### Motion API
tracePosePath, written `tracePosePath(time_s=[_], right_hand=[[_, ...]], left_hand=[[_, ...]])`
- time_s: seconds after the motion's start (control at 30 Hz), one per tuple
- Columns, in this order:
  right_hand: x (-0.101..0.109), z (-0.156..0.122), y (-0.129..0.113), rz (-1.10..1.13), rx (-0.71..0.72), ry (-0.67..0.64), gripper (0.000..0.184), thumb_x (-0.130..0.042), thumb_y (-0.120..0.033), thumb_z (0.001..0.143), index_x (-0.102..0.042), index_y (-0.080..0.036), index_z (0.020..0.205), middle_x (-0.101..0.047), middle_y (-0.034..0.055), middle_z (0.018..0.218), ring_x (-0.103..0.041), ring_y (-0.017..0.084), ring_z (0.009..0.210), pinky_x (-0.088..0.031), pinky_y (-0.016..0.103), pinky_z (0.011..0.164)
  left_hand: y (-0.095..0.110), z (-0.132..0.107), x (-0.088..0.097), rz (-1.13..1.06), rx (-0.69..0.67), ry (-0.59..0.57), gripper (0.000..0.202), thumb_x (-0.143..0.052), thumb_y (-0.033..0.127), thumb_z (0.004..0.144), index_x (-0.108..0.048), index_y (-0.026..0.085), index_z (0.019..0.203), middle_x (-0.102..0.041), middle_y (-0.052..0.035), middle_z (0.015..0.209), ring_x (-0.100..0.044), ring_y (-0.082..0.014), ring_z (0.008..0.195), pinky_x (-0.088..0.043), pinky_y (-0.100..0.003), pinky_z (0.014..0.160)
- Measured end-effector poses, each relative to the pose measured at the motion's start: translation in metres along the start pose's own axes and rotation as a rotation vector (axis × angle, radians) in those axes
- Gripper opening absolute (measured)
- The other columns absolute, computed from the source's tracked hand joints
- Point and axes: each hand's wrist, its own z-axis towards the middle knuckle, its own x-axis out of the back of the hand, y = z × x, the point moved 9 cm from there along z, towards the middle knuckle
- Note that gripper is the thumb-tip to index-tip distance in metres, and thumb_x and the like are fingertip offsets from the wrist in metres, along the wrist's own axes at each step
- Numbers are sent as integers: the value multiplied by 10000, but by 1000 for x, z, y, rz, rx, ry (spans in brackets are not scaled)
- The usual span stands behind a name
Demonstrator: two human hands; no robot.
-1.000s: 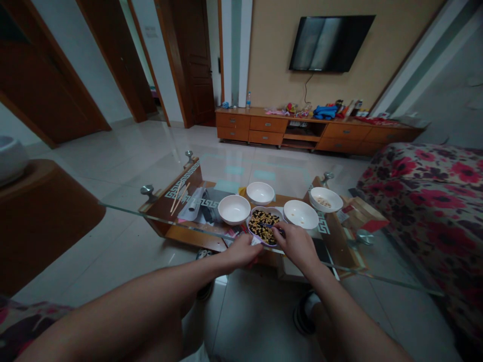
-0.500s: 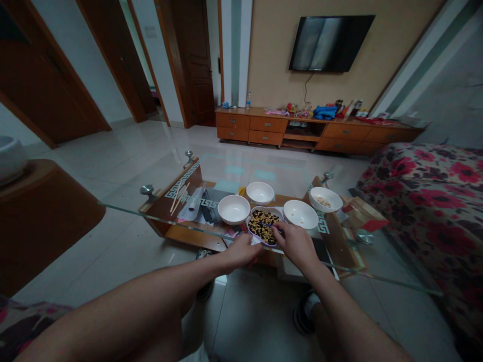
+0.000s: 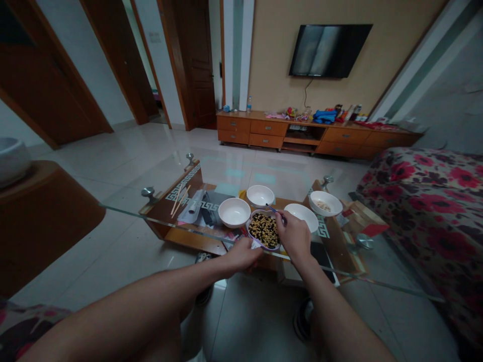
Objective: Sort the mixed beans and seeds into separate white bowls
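A purple-rimmed dish (image 3: 264,230) full of mixed black and yellow beans or grains sits at the near edge of the glass table. My left hand (image 3: 243,255) is closed on its near side, where a small white patch shows. Above the dish's right side, my right hand (image 3: 296,236) pinches a thin dark-blue stick-like tool (image 3: 274,208), its tip pointing at the back bowl; whether the tip carries anything is too small to tell. Around the dish stand white bowls: a left one (image 3: 234,213), a back one (image 3: 260,195), a right one (image 3: 307,216) partly behind my hand, and a far-right one (image 3: 325,203) holding pale bits.
Wooden chopsticks (image 3: 180,201) lie on the left of the glass table (image 3: 124,208). Papers and a dark object show beneath the glass. A brown paper bag (image 3: 364,217) is at the right, near a flowered sofa (image 3: 433,201). A TV cabinet (image 3: 267,131) stands beyond.
My right hand has lifted the tool from among the beans, and its tip now points up and away toward the back bowl. My left hand stays at the dish. The view has tilted slightly.
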Motion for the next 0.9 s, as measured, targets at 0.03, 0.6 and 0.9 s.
tracePosePath(time_s=[0.03, 0.6, 0.9], right_hand=[[-1, 2, -1, 3, -15, 8, 378, -387, -373, 985, -715, -210, 1077, -758, 85, 931, -675, 200, 795, -355, 293, 697], [-8, 12, -3, -4, -74, -8, 362, -404, -379, 980, -715, -212, 1063, -753, 90, 903, -676, 191, 762, -379, 285, 675], [2, -4, 2, -7, 42, -98, 336, -414, -375, 975, -702, -220, 1051, -755, 76, 884, -685, 196, 784, -399, 272, 669]], left_hand=[[0, 0, 0, -1, -9, -2, 106, -530, 264, 839, -534, 194, 759, -504, 39, 491, -447, -106, 405, -325, -193, 399], [0, -2, -2, -39, -4, -21, 162, -546, 319, 848, -523, 193, 749, -502, 50, 483, -424, -92, 379, -306, -185, 387], [-4, -2, -5, -134, 33, -21, 88, -510, 239, 828, -514, 196, 752, -493, 57, 484, -400, -89, 362, -291, -198, 395]])
